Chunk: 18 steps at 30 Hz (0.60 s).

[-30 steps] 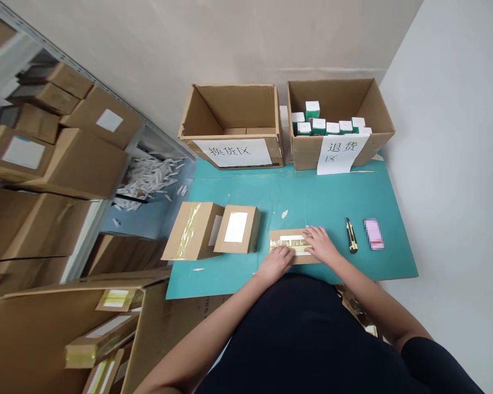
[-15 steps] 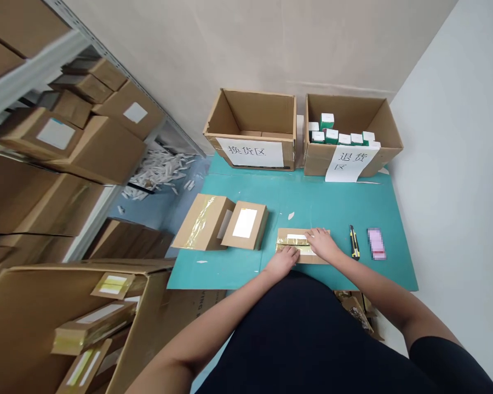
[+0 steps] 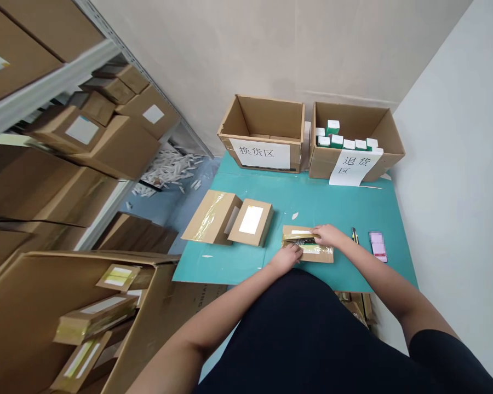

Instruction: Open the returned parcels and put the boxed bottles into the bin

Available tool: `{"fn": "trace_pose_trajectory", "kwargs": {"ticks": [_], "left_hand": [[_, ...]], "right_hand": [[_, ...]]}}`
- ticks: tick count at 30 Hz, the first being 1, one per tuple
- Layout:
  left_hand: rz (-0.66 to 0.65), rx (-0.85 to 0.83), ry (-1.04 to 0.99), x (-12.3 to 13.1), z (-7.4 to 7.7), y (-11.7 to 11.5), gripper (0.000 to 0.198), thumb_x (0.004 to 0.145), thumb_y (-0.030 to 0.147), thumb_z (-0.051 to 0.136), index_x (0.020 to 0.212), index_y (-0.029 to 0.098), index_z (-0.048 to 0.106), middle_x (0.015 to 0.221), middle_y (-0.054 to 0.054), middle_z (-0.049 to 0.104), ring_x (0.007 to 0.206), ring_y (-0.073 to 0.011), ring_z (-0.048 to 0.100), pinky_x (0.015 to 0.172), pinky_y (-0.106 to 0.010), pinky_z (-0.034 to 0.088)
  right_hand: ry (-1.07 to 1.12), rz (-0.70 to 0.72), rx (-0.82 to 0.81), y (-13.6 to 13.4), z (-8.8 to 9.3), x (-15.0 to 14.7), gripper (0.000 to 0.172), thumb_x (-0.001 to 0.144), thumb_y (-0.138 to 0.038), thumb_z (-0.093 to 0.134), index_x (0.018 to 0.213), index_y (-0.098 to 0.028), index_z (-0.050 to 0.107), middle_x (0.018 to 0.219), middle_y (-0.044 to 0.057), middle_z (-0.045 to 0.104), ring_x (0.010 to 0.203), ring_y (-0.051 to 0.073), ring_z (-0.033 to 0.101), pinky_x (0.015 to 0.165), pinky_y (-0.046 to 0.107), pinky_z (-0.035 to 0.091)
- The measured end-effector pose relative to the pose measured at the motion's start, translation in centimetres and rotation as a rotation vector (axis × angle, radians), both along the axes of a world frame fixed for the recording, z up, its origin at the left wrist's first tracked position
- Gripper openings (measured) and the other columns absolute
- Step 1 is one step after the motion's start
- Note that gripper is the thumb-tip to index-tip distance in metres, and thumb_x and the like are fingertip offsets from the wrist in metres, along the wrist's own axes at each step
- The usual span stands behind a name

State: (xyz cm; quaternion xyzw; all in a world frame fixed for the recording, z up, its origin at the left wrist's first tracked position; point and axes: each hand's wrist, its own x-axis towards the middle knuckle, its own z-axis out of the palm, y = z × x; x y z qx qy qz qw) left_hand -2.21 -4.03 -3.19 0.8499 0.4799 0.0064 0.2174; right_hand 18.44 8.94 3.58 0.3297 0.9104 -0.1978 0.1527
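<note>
A small cardboard box (image 3: 325,255) lies near the table's front edge, its taped top split lengthwise. The two flaps stand partly raised, with dark, shiny contents and a bit of green in the gap. My left hand (image 3: 286,258) grips the near flap at the left, its fingers curled over the edge. At the right end, my right hand (image 3: 327,235) holds the far flap. A yellow and black utility knife (image 3: 355,236) lies right of the box, partly hidden by my right forearm. Beyond it is a phone (image 3: 378,246) with a pink screen.
Two closed cartons, a larger one (image 3: 209,216) and a labelled one (image 3: 250,221), sit left on the green table (image 3: 287,191). Behind stand two open bins, left (image 3: 265,153) and right (image 3: 355,164), the right holding several green-white boxes. A big carton (image 3: 143,306) of parcels is lower left.
The box's flaps have parted and lifted, widening the slit into a gap. My right hand has shifted slightly toward the flap's edge. The whole view has tilted a little.
</note>
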Motion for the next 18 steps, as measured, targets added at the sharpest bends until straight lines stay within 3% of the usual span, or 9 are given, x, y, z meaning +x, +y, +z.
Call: {"fn": "trace_pose_trajectory", "kwargs": {"ticks": [8,15,18], "left_hand": [[0.011,0.009,0.008,0.0,0.2,0.2,0.04,0.088,0.024,0.067,0.127,0.023,0.062,0.118,-0.012,0.064,0.112,-0.0295,0.058,0.092,-0.041,0.05],[0.107,0.065,0.041,0.4,0.5,-0.1,0.048,0.081,0.022,0.077,0.126,0.026,0.06,0.144,-0.014,0.054,0.126,-0.0323,0.053,0.098,-0.044,0.046],[0.113,0.07,0.032,0.7,1.3,0.1,0.056,0.082,0.025,0.076,0.134,0.024,0.055,0.138,-0.015,0.06,0.122,-0.0329,0.055,0.099,-0.046,0.043]], "right_hand": [[-0.071,0.049,0.012,1.0,0.5,-1.1,0.045,0.086,-0.012,0.052,0.128,-0.02,0.067,0.104,0.013,0.078,0.092,0.028,0.071,0.081,0.035,0.049],[-0.065,-0.1,-0.065,1.2,0.5,-3.9,0.037,0.085,-0.01,0.058,0.115,-0.022,0.076,0.106,0.011,0.078,0.095,0.028,0.071,0.082,0.034,0.049],[-0.05,-0.159,-0.102,2.9,0.7,-3.5,0.037,0.089,-0.018,0.058,0.121,-0.027,0.074,0.117,0.006,0.076,0.099,0.026,0.071,0.08,0.03,0.049]]}}
